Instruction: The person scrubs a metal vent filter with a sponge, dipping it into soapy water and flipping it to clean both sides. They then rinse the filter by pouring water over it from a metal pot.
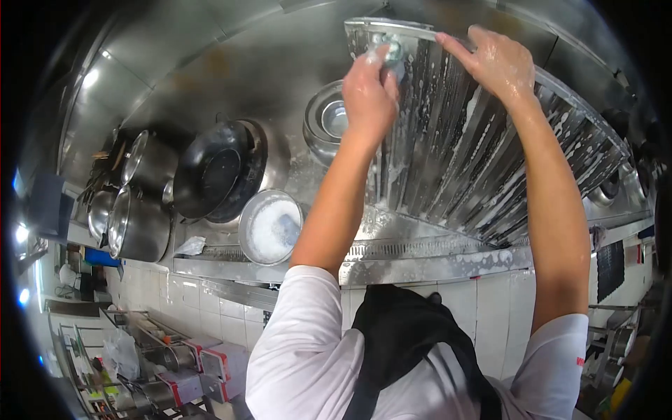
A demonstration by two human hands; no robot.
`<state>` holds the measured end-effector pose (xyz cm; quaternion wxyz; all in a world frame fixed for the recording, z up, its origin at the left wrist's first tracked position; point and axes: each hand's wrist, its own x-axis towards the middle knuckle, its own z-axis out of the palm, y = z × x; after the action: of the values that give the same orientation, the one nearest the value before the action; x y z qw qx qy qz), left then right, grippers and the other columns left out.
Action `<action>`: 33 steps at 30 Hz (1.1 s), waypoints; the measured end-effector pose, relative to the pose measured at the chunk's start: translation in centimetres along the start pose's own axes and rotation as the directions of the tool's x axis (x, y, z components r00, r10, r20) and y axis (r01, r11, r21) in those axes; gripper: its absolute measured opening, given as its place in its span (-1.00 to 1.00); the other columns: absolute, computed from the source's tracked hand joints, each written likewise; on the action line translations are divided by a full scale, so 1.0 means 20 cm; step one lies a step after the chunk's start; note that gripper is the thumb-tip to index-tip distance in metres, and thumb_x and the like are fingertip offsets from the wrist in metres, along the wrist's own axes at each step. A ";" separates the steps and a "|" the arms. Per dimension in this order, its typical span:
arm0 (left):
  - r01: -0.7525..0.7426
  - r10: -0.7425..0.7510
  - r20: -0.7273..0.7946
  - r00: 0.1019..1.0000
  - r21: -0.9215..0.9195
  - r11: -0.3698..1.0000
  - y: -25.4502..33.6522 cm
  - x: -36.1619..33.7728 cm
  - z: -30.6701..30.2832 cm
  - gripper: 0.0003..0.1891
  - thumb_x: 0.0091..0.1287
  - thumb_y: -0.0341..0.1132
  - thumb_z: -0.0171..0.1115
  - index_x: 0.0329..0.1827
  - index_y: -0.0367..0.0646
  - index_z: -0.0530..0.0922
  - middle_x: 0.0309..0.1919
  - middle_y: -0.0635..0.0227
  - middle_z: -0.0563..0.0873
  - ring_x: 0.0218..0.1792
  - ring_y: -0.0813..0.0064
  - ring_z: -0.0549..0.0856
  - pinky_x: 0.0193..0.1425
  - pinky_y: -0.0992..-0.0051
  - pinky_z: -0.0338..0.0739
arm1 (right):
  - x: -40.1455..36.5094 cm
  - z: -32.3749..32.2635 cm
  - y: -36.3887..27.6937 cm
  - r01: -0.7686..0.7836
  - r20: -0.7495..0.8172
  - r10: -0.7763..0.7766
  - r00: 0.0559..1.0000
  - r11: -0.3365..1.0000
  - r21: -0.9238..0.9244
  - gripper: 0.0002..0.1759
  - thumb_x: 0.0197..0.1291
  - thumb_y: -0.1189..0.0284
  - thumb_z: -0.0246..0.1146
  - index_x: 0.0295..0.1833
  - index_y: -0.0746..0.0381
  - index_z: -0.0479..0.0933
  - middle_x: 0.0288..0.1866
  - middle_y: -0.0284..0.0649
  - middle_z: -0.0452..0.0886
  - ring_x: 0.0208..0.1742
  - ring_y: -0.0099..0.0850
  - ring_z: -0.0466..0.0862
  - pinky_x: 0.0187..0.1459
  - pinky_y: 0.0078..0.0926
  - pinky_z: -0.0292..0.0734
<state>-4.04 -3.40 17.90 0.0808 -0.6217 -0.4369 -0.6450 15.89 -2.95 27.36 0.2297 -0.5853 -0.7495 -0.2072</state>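
A large ribbed metal panel [448, 140], streaked with foam, stands tilted on the steel counter. My left hand [372, 91] presses a soapy greenish scrubber [392, 52] against its upper left corner, fingers closed round it. With my right hand [500, 63] I grip the panel's top edge, the thumb along the rim. Below my left forearm, a metal bowl [270, 227] holds white suds and a bluish cloth or sponge, partly sunk in the foam.
Dark frying pans [213, 171] and steel pots [140, 224] stand at the left. Round steel bowls [325, 122] sit behind my left forearm. A crumpled white wrapper [191, 246] lies near the counter's front edge [448, 269]. Shelves with boxes [224, 367] stand lower left.
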 end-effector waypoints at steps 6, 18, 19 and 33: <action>0.031 -0.049 0.105 0.993 0.169 0.985 -0.10 -0.05 0.08 -0.66 0.12 -0.37 0.28 0.00 -0.13 0.70 -0.32 0.05 0.71 -0.26 -0.01 0.70 -0.14 0.10 0.55 | 0.00 0.06 0.02 -0.020 0.009 0.021 1.000 0.997 -0.071 -0.27 0.25 -0.28 -0.01 -0.23 0.20 0.66 -0.22 0.02 0.74 -0.10 -0.05 0.74 -0.06 -0.09 0.60; -0.056 -0.562 0.569 0.601 0.731 0.680 -1.03 -2.11 0.09 -0.66 0.36 -0.22 0.21 0.11 -0.19 0.65 0.05 0.16 0.72 -0.15 0.17 0.74 -0.11 0.28 0.61 | -0.06 0.04 0.10 -0.065 -0.031 0.079 0.996 0.947 0.313 -0.29 -0.07 -0.36 0.25 -0.24 0.09 0.75 -0.26 -0.16 0.75 -0.08 -0.10 0.72 0.09 -0.16 0.55; 0.151 -0.231 0.231 0.945 0.317 0.936 -0.92 -1.86 0.12 -0.67 0.37 -0.31 0.16 0.15 -0.21 0.57 -0.04 0.06 0.74 -0.17 -0.05 0.74 -0.14 0.11 0.64 | -0.03 0.07 0.11 -0.102 0.047 0.094 0.994 0.970 0.221 -0.25 -0.07 -0.37 0.24 -0.35 0.17 0.72 -0.40 -0.13 0.71 -0.21 -0.09 0.72 -0.03 -0.19 0.56; 0.235 -0.255 0.023 0.967 0.315 0.919 -0.34 -0.80 0.16 -0.82 0.37 -0.23 0.20 -0.21 -0.14 0.46 -0.46 0.06 0.64 -0.45 -0.09 0.65 -0.38 0.01 0.48 | 0.00 0.19 0.08 -0.093 0.026 0.089 0.996 0.982 0.164 -0.14 -0.04 -0.43 0.14 -0.26 0.24 0.75 -0.32 -0.12 0.75 -0.16 -0.20 0.74 -0.12 -0.26 0.51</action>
<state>-2.73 -4.16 0.20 0.0823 -0.5619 -0.6093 -0.5534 17.12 -0.26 24.39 0.2796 -0.5998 -0.7387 -0.1280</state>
